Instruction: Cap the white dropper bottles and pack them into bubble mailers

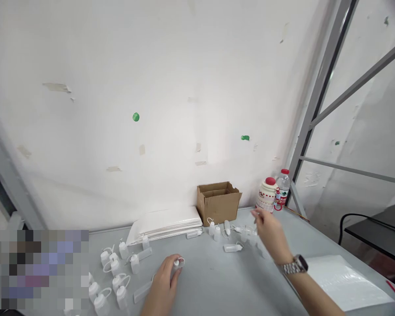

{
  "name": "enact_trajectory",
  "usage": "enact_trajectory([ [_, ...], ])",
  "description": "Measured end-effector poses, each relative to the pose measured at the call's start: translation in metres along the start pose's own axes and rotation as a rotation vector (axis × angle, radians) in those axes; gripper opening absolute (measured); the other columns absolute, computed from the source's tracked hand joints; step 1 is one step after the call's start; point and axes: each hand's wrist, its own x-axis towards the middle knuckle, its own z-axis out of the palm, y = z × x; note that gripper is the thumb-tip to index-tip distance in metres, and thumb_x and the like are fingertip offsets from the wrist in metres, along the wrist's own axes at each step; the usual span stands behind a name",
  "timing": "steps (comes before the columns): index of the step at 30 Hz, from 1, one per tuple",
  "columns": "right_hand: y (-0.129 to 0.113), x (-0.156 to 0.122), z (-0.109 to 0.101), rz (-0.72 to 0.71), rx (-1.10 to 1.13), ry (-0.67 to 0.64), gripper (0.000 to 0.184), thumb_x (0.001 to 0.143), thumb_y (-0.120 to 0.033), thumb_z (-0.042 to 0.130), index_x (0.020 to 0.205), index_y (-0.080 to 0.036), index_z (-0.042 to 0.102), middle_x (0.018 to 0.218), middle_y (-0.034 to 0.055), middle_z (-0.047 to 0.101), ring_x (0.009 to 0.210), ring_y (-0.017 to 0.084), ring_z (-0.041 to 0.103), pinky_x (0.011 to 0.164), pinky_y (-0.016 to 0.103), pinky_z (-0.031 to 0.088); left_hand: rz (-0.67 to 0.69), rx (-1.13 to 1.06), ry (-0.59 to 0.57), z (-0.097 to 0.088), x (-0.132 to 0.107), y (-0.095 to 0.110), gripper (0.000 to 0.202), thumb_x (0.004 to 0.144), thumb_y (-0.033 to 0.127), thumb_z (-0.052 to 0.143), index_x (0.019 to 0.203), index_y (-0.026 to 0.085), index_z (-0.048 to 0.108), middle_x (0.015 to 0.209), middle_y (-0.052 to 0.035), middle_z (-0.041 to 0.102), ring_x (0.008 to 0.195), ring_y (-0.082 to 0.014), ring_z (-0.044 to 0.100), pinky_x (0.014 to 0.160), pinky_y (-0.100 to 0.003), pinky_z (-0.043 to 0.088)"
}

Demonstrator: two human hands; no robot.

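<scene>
My left hand (164, 281) is closed round a small squeeze bottle (177, 264) of translucent plastic; its white cap and looped strap show above the fingers. Farther right, my right hand (270, 232), with a watch at the wrist, is raised with fingers pinched together. Something pale and translucent shows at its fingertips, too faint to name. Just left of and below that hand are several similar bottles, one lying on its side (232, 248). To the left of my left hand stand several capped bottles (102, 303), with a few lying among them.
On the grey table (213, 285), a stack of white sheets (171, 221) and an open cardboard box (220, 210) stand against the wall. A cream jar (266, 195) and a red-capped water bottle (283, 186) are at the back right. A clear plastic bag (344, 281) lies front right.
</scene>
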Motion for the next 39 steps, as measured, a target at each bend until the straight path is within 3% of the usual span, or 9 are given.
enact_trajectory([
  [3,0.042,0.025,-0.004,0.059,-0.082,0.057,0.028,0.09,-0.026,0.031,0.1,-0.011,0.053,0.097,0.0166,0.063,0.088,0.023,0.06,0.071,0.03,0.043,-0.006,-0.006,0.006,0.0,0.0,0.0,0.023,0.078,0.032,0.041,0.093,0.023,0.055,0.098,-0.0069,0.065,0.094,-0.0216,0.06,0.086,-0.039,0.047],
  [7,0.088,0.033,0.008,0.099,-0.172,-0.034,0.022,0.087,-0.02,0.036,0.088,-0.01,0.055,0.089,0.0197,0.064,0.078,0.025,0.062,0.062,0.031,0.042,-0.011,-0.006,0.017,0.001,0.0,-0.002,0.022,0.077,0.032,0.042,0.092,0.023,0.056,0.097,-0.0064,0.066,0.093,-0.0218,0.061,0.084,-0.038,0.048],
  [10,0.111,0.024,0.019,0.118,-0.208,-0.128,0.02,0.086,-0.017,0.039,0.081,-0.011,0.057,0.081,0.0168,0.066,0.07,0.023,0.063,0.057,0.029,0.04,0.001,-0.001,0.015,0.001,0.0,-0.004,0.023,0.078,0.031,0.041,0.095,0.022,0.056,0.099,-0.0062,0.066,0.095,-0.0209,0.06,0.086,-0.037,0.047],
  [15,0.132,0.013,0.03,0.156,-0.219,-0.192,0.022,0.088,-0.019,0.039,0.088,-0.011,0.059,0.085,0.0152,0.067,0.076,0.021,0.065,0.059,0.026,0.041,0.0,0.02,-0.007,0.002,0.001,-0.007,0.025,0.079,0.032,0.039,0.096,0.022,0.055,0.101,-0.0074,0.065,0.097,-0.0216,0.06,0.088,-0.038,0.046],
  [21,0.141,0.009,0.031,0.188,-0.196,-0.213,0.026,0.088,-0.021,0.036,0.096,-0.009,0.058,0.089,0.0166,0.068,0.082,0.023,0.065,0.064,0.028,0.043,-0.001,0.006,0.006,0.003,0.003,-0.009,0.026,0.078,0.032,0.04,0.095,0.022,0.055,0.1,-0.0071,0.066,0.097,-0.0221,0.061,0.088,-0.039,0.047],
  [26,0.145,0.0,0.022,0.234,-0.196,-0.139,0.036,0.089,-0.027,0.028,0.11,-0.01,0.052,0.097,0.0179,0.066,0.085,0.025,0.064,0.066,0.032,0.044,-0.016,-0.012,0.02,0.003,0.002,-0.008,0.026,0.077,0.033,0.043,0.097,0.021,0.056,0.103,-0.0083,0.066,0.098,-0.0223,0.06,0.089,-0.038,0.046],
  [33,0.159,-0.011,0.007,0.315,-0.223,-0.064,0.036,0.086,-0.034,0.031,0.099,-0.015,0.059,0.085,0.0154,0.067,0.076,0.028,0.064,0.063,0.035,0.044,-0.079,-0.027,0.01,0.004,0.003,-0.012,0.033,0.076,0.033,0.044,0.107,0.023,0.052,0.11,-0.0059,0.064,0.101,-0.0206,0.06,0.089,-0.036,0.046],
  [36,0.146,-0.013,0.0,0.286,-0.257,0.07,0.043,0.086,-0.04,0.031,0.101,-0.01,0.058,0.089,0.0186,0.065,0.084,0.032,0.061,0.068,0.04,0.043,-0.095,-0.041,0.042,0.003,0.006,-0.014,0.036,0.075,0.031,0.043,0.109,0.022,0.051,0.111,-0.0068,0.063,0.101,-0.021,0.06,0.09,-0.038,0.046],
  [39,0.108,-0.017,-0.005,0.086,-0.13,0.227,0.049,0.087,-0.044,0.026,0.104,-0.009,0.055,0.089,0.0183,0.064,0.084,0.031,0.059,0.071,0.041,0.044,-0.111,-0.049,0.114,0.002,0.01,-0.018,0.036,0.075,0.032,0.043,0.108,0.02,0.051,0.11,-0.0087,0.063,0.101,-0.0222,0.059,0.09,-0.04,0.045],
])
